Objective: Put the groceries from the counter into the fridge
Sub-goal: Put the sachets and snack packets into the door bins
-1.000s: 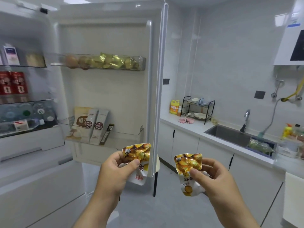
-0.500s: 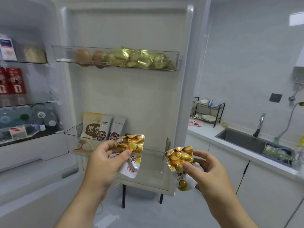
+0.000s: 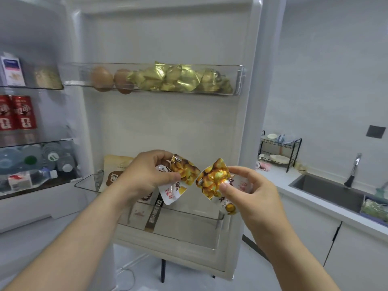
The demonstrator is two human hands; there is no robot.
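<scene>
Head view: the left grip pinches a glossy, crinkled snack packet. The right grip pinches a second packet just beside it. Behind both, a clear plastic door bin holds tall sachets. Well above, an upper bin holds smooth eggs and gold foil wraps.

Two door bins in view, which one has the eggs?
The upper door bin: two brown eggs sit at its left end beside gold foil packets. The lower door bin holds flat pouches, no eggs visible.
</scene>
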